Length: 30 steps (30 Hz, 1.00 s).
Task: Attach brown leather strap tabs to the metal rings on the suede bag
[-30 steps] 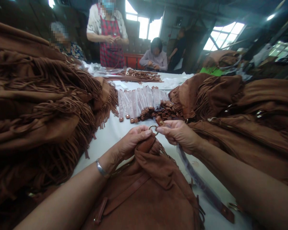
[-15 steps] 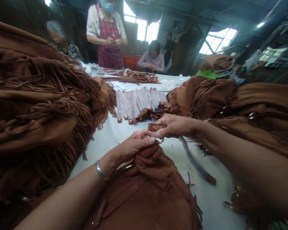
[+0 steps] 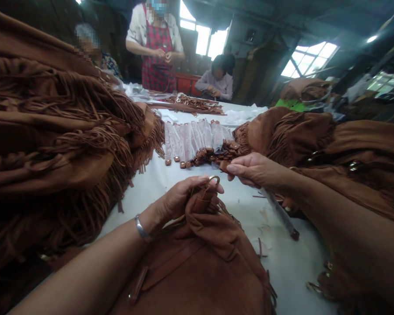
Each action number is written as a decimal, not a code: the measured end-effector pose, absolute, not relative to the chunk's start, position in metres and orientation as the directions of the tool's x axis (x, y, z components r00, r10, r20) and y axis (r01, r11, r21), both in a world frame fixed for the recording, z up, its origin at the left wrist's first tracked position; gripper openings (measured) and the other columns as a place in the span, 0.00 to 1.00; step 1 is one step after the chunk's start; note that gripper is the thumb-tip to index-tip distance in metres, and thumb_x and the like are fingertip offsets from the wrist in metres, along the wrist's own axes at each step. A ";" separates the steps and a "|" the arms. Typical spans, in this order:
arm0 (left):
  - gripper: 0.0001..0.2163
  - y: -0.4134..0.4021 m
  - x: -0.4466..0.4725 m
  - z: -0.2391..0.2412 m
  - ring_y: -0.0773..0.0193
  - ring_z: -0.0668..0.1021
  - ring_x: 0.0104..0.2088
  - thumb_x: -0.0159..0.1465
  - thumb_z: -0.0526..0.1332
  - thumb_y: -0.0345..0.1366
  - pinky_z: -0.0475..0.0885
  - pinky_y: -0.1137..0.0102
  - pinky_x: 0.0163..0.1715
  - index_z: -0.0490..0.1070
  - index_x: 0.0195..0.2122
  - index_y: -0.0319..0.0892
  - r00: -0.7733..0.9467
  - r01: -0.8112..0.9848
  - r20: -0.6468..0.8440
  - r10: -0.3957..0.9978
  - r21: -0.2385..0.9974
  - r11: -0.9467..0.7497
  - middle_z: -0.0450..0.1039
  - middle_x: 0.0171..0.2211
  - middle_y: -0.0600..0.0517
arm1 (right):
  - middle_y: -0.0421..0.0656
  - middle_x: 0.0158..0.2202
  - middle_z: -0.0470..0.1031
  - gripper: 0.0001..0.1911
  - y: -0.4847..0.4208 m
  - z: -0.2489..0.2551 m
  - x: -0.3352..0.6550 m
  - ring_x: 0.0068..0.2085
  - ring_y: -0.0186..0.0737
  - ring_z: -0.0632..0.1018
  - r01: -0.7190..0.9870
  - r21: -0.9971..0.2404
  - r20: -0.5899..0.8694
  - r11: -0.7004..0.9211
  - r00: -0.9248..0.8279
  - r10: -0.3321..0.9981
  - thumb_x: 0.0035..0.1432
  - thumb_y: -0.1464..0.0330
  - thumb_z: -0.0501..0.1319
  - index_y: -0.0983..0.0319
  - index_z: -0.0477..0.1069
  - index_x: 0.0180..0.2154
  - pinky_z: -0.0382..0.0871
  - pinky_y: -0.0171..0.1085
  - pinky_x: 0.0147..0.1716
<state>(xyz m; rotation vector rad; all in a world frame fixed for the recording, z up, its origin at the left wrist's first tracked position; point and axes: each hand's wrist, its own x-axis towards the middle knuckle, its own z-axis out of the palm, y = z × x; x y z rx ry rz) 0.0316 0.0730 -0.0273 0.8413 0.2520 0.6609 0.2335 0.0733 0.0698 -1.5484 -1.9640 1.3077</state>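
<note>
A brown suede bag (image 3: pixel 203 275) lies in front of me, a zipper pull hanging on its side. My left hand (image 3: pixel 187 194) is closed round the bag's gathered top corner, where a metal ring (image 3: pixel 213 178) stands up above the fingers. To the right and slightly higher, my right hand (image 3: pixel 252 170) pinches the brown end of a strap (image 3: pixel 223 166), apart from the ring. The strap's plastic-wrapped length (image 3: pixel 280 212) seems to run from behind this hand down to another brown end at the table.
Fringed brown bags are heaped at left (image 3: pixel 62 144) and right (image 3: pixel 302 135). Beyond my hands, several plastic-wrapped straps (image 3: pixel 193 138) lie in a row on the white table (image 3: pixel 144 188). A person in a checked apron (image 3: pixel 157 52) stands across it; others sit behind.
My right hand has moved up and right with the strap end, away from the ring. My left hand still grips the bag corner, and the ring now shows more fully.
</note>
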 end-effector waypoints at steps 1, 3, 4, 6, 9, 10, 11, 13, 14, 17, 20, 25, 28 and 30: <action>0.19 0.072 0.032 -0.026 0.62 0.74 0.31 0.58 0.58 0.48 0.70 0.70 0.34 0.73 0.36 0.33 0.759 -0.456 0.062 0.648 0.761 0.461 0.71 0.31 0.46 | 0.33 0.12 0.55 0.21 0.070 0.071 0.233 0.13 0.25 0.53 0.605 -0.796 -0.249 0.017 -0.352 0.902 0.58 0.53 0.56 0.66 0.68 0.29 0.41 0.29 0.13; 0.17 0.070 0.033 -0.024 0.64 0.73 0.30 0.58 0.60 0.46 0.69 0.72 0.32 0.72 0.35 0.34 0.714 -0.466 0.097 0.693 0.804 0.368 0.70 0.31 0.48 | 0.33 0.12 0.54 0.20 0.064 0.075 0.230 0.13 0.26 0.54 0.624 -0.776 -0.164 0.097 -0.348 0.923 0.58 0.54 0.56 0.65 0.68 0.28 0.42 0.29 0.13; 0.15 0.070 0.034 -0.023 0.65 0.73 0.29 0.58 0.60 0.44 0.68 0.74 0.31 0.72 0.34 0.35 0.697 -0.455 0.108 0.709 0.830 0.322 0.70 0.31 0.49 | 0.33 0.12 0.54 0.19 0.062 0.078 0.229 0.14 0.26 0.54 0.637 -0.756 -0.113 0.152 -0.356 0.928 0.58 0.56 0.56 0.65 0.69 0.28 0.43 0.30 0.14; 0.13 0.070 0.034 -0.021 0.66 0.73 0.29 0.58 0.61 0.43 0.68 0.75 0.30 0.71 0.33 0.35 0.701 -0.419 0.105 0.705 0.861 0.289 0.70 0.30 0.49 | 0.33 0.13 0.54 0.17 0.057 0.082 0.226 0.15 0.26 0.55 0.676 -0.688 -0.019 0.263 -0.379 0.925 0.59 0.59 0.55 0.65 0.69 0.27 0.45 0.30 0.16; 0.12 0.072 0.034 -0.021 0.65 0.73 0.28 0.57 0.60 0.42 0.69 0.72 0.31 0.70 0.32 0.36 0.743 -0.443 0.052 0.667 0.786 0.432 0.70 0.30 0.49 | 0.34 0.15 0.56 0.16 0.052 0.084 0.227 0.17 0.27 0.58 0.733 -0.554 0.073 0.396 -0.430 0.900 0.59 0.61 0.55 0.65 0.68 0.25 0.48 0.31 0.19; 0.12 0.073 0.034 -0.021 0.65 0.73 0.28 0.56 0.60 0.42 0.69 0.71 0.31 0.69 0.31 0.36 0.756 -0.461 0.029 0.654 0.733 0.500 0.70 0.29 0.50 | 0.35 0.16 0.56 0.16 0.052 0.084 0.227 0.18 0.27 0.59 0.744 -0.512 0.094 0.430 -0.449 0.889 0.59 0.62 0.55 0.65 0.67 0.24 0.49 0.31 0.20; 0.11 0.075 0.034 -0.022 0.64 0.73 0.27 0.54 0.60 0.41 0.70 0.70 0.30 0.69 0.30 0.37 0.767 -0.476 0.009 0.642 0.678 0.559 0.70 0.28 0.50 | 0.35 0.16 0.57 0.16 0.052 0.085 0.227 0.19 0.28 0.59 0.750 -0.478 0.110 0.457 -0.465 0.879 0.59 0.62 0.55 0.65 0.66 0.23 0.49 0.31 0.20; 0.10 0.077 0.034 -0.023 0.63 0.74 0.26 0.52 0.60 0.41 0.70 0.70 0.30 0.67 0.28 0.37 0.785 -0.486 -0.014 0.619 0.605 0.631 0.71 0.27 0.50 | 0.36 0.18 0.57 0.17 0.053 0.085 0.226 0.21 0.28 0.60 0.756 -0.436 0.129 0.488 -0.484 0.866 0.59 0.62 0.55 0.64 0.64 0.21 0.50 0.31 0.21; 0.10 0.078 0.034 -0.024 0.63 0.74 0.26 0.51 0.60 0.40 0.70 0.70 0.29 0.67 0.28 0.37 0.793 -0.483 -0.017 0.609 0.592 0.645 0.71 0.27 0.50 | 0.36 0.18 0.57 0.18 0.054 0.085 0.225 0.21 0.28 0.60 0.761 -0.423 0.131 0.492 -0.486 0.864 0.59 0.62 0.55 0.64 0.64 0.21 0.50 0.32 0.22; 0.10 0.080 0.033 -0.026 0.64 0.73 0.25 0.51 0.59 0.40 0.69 0.70 0.28 0.67 0.27 0.37 0.799 -0.482 -0.010 0.601 0.588 0.650 0.71 0.26 0.49 | 0.36 0.18 0.59 0.17 0.058 0.086 0.217 0.21 0.29 0.61 0.769 -0.384 0.123 0.510 -0.505 0.854 0.60 0.62 0.54 0.65 0.66 0.23 0.50 0.32 0.22; 0.10 0.080 0.031 -0.027 0.63 0.74 0.27 0.53 0.59 0.40 0.70 0.70 0.30 0.67 0.27 0.37 0.789 -0.495 0.009 0.614 0.602 0.627 0.71 0.26 0.49 | 0.38 0.19 0.62 0.16 0.063 0.087 0.208 0.23 0.29 0.62 0.772 -0.323 0.117 0.547 -0.541 0.833 0.60 0.64 0.54 0.66 0.68 0.24 0.50 0.32 0.24; 0.12 0.077 0.027 -0.024 0.63 0.75 0.30 0.57 0.61 0.41 0.70 0.71 0.33 0.70 0.32 0.34 0.790 -0.422 0.056 0.611 0.772 0.475 0.73 0.31 0.47 | 0.39 0.22 0.65 0.15 0.069 0.089 0.204 0.24 0.30 0.64 0.711 -0.345 0.104 0.613 -0.620 0.778 0.61 0.64 0.53 0.67 0.72 0.30 0.53 0.31 0.25; 0.13 0.075 0.027 -0.021 0.63 0.75 0.30 0.59 0.60 0.41 0.71 0.71 0.33 0.72 0.34 0.34 0.806 -0.343 0.031 0.591 0.839 0.423 0.74 0.34 0.45 | 0.40 0.24 0.68 0.15 0.071 0.088 0.210 0.25 0.31 0.67 0.647 -0.334 0.099 0.686 -0.699 0.708 0.62 0.64 0.53 0.66 0.74 0.33 0.55 0.30 0.27; 0.14 0.074 0.027 -0.020 0.64 0.75 0.30 0.60 0.61 0.43 0.71 0.71 0.33 0.73 0.34 0.33 0.819 -0.291 -0.011 0.573 0.854 0.432 0.74 0.33 0.44 | 0.41 0.25 0.71 0.14 0.070 0.087 0.215 0.26 0.31 0.68 0.650 -0.279 0.100 0.707 -0.713 0.694 0.61 0.65 0.54 0.66 0.74 0.34 0.56 0.30 0.27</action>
